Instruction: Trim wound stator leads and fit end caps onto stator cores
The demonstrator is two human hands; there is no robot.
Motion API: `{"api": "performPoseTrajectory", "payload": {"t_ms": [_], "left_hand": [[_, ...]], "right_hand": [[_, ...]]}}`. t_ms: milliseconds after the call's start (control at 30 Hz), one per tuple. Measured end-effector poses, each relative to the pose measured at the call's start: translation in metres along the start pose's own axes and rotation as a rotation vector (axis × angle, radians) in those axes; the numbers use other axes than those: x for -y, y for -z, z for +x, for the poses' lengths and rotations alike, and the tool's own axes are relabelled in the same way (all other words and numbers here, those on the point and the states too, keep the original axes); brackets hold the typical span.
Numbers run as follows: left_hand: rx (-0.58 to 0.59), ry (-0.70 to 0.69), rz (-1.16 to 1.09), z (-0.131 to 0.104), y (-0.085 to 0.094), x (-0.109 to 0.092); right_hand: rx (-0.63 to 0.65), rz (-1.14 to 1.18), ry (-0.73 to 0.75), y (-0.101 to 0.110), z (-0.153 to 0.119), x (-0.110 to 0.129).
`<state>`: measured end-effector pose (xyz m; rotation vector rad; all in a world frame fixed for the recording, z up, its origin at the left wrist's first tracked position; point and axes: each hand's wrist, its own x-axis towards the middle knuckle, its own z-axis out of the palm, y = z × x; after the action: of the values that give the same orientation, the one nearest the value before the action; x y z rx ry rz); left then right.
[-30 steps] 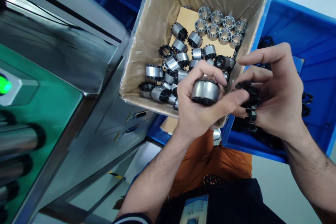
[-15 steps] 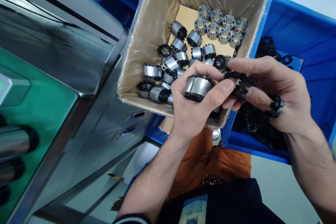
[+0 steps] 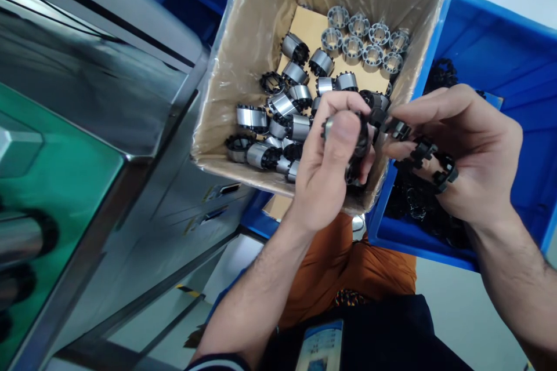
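Turned since a second ago, the left hand (image 3: pixel 333 177) now shows its thumb over the metal rotor core (image 3: pixel 348 133), fingers curled tight around it, presenting one end toward the right hand (image 3: pixel 456 151). That hand pinches a black plastic ring (image 3: pixel 394 127) at the core's end, spare rings (image 3: pixel 435 165) threaded on its fingers for ready supply. Beyond lie the lined cardboard box (image 3: pixel 243 69) of finished cores and the blue bin (image 3: pixel 500 52).

Both forearms are bare, with no gloves on the left hand (image 3: pixel 324 185) or right hand (image 3: pixel 470 162). A dark sleeve cuff with a pale stripe (image 3: pixel 217 362) shows at the left elbow, above orange trousers (image 3: pixel 348 266).
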<state>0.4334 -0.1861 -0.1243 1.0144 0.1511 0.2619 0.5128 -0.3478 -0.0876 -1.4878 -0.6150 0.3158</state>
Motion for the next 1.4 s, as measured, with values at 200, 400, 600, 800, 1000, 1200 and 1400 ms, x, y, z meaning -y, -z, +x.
{"api": "performPoseTrajectory", "payload": {"t_ms": [200, 400, 600, 800, 1000, 1200, 1400], "left_hand": [[0.046, 0.026, -0.020, 0.001, 0.004, 0.006], [0.124, 0.055, 0.038, -0.007, 0.001, -0.002], [0.150, 0.115, 0.098, -0.005, 0.006, -0.001], [0.084, 0.117, 0.069, -0.004, 0.010, 0.013], [0.137, 0.123, 0.082, -0.007, 0.008, 0.004], [0.255, -0.058, 0.175, -0.006, 0.011, 0.002], [0.167, -0.342, 0.713, 0.004, 0.033, -0.017]], "right_hand": [[-0.068, -0.217, 0.062, -0.002, -0.001, 0.005], [-0.026, -0.334, 0.080, 0.001, -0.002, 0.006], [-0.081, -0.266, 0.105, -0.002, -0.003, 0.003], [-0.075, -0.321, 0.108, 0.003, -0.003, 0.003], [-0.069, -0.383, 0.191, 0.000, -0.006, 0.003], [-0.113, -0.358, 0.169, -0.010, -0.010, 0.007], [-0.147, -0.130, 0.035, 0.001, 0.001, 0.001]]}}
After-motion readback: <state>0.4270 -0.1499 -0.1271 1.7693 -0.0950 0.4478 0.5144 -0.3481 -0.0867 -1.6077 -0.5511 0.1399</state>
